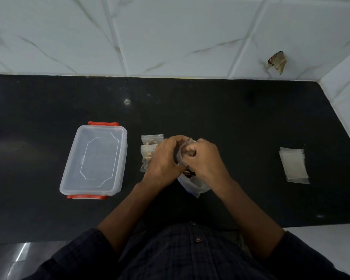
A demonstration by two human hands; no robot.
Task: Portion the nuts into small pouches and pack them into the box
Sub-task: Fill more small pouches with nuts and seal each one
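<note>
I see both hands meeting over the black stone counter (230,122). My left hand (163,158) curls around a small clear plastic pouch (182,150), holding its mouth up, and my right hand (203,158) has its fingertips pinched at that opening; whether nuts sit between them I cannot tell. Just below the grip lies a larger clear bag of mixed nuts (192,181), partly under the right wrist. Touching the left knuckles, two filled zip pouches (150,152) lie overlapped. Further left stands the clear rectangular plastic box with orange clips (95,159), lid on. Well right of the grip rests a stack of empty pouches (294,167).
</note>
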